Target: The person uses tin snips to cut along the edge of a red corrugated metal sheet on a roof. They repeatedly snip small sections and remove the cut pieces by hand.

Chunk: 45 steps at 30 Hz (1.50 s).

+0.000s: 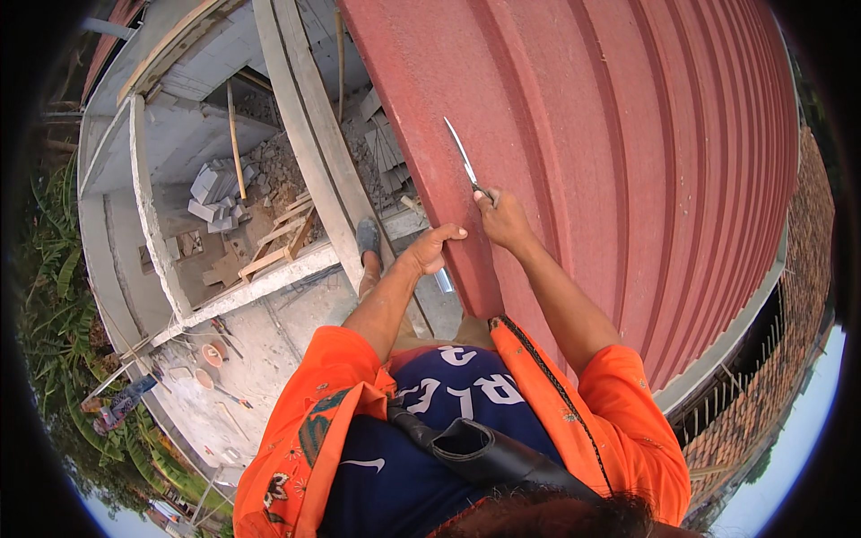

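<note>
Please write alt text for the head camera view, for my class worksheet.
A person's right hand holds a slim-bladed tool over a red ribbed roof, while the left hand touches the roof's edge. To the left, below, an unfinished grey building contains stacked blocks and wooden pieces.

Grey blocks [215,184] piled beside rubble [276,170] — wooden frame [265,262] nearby, leafy plants [65,269] far left, tiled roof [794,350] far right
</note>
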Each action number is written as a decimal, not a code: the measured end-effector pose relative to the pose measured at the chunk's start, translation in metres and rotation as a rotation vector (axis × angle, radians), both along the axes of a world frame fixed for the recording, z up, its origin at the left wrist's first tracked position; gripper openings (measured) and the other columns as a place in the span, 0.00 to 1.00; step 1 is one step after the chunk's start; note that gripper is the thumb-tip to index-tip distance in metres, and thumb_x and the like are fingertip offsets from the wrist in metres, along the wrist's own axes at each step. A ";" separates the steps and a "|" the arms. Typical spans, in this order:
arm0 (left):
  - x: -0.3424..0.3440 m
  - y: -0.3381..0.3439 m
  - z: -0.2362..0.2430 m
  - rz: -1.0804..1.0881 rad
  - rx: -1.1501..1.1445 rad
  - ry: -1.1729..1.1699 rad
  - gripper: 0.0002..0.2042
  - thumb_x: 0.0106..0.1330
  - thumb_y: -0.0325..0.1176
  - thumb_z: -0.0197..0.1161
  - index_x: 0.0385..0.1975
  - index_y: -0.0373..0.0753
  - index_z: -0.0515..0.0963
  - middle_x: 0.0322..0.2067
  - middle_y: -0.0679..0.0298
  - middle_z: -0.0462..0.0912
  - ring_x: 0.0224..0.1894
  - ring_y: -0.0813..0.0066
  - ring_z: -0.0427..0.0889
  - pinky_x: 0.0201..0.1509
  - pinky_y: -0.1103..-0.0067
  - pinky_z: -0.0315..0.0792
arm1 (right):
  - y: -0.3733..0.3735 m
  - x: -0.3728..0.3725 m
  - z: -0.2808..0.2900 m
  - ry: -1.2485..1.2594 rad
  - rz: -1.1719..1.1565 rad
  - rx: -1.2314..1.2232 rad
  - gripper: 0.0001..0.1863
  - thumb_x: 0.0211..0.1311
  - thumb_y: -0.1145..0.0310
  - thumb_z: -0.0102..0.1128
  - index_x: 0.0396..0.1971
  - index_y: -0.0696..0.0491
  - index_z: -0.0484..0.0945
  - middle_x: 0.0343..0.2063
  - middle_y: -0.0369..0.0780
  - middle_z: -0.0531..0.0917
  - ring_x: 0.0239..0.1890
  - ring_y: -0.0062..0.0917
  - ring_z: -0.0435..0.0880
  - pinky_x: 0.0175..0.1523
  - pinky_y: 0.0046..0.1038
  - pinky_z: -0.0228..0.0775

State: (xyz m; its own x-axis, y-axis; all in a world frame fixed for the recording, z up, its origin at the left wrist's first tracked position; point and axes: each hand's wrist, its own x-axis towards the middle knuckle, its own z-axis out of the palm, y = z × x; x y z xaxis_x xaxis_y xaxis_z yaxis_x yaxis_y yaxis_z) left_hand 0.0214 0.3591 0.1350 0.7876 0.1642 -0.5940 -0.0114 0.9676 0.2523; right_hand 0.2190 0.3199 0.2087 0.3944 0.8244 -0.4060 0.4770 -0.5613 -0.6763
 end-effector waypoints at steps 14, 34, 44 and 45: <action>0.000 -0.002 0.007 -0.012 0.011 -0.020 0.23 0.67 0.36 0.70 0.61 0.35 0.80 0.55 0.55 0.88 0.58 0.59 0.88 0.68 0.59 0.79 | 0.003 -0.010 0.019 -0.100 -0.088 -0.013 0.29 0.85 0.50 0.52 0.38 0.64 0.84 0.33 0.64 0.86 0.40 0.60 0.88 0.46 0.52 0.78; -0.003 0.006 0.006 -0.013 0.120 0.167 0.25 0.67 0.35 0.74 0.63 0.35 0.78 0.56 0.57 0.86 0.57 0.60 0.88 0.64 0.55 0.82 | 0.020 0.027 0.106 -0.199 0.156 -0.222 0.18 0.80 0.60 0.56 0.39 0.61 0.86 0.35 0.58 0.89 0.43 0.56 0.90 0.49 0.53 0.77; -0.001 0.010 0.013 -0.042 0.278 0.210 0.31 0.66 0.35 0.76 0.68 0.36 0.73 0.56 0.55 0.85 0.59 0.57 0.86 0.62 0.55 0.83 | 0.051 0.052 0.157 -0.243 0.281 -0.258 0.18 0.80 0.62 0.57 0.36 0.64 0.84 0.29 0.57 0.86 0.33 0.54 0.85 0.44 0.53 0.74; -0.002 0.008 0.011 -0.037 0.291 0.213 0.32 0.67 0.35 0.77 0.69 0.35 0.73 0.56 0.55 0.85 0.60 0.57 0.86 0.62 0.56 0.83 | 0.052 0.051 0.165 -0.260 0.308 -0.308 0.18 0.79 0.62 0.57 0.36 0.63 0.84 0.30 0.57 0.86 0.34 0.53 0.86 0.44 0.52 0.75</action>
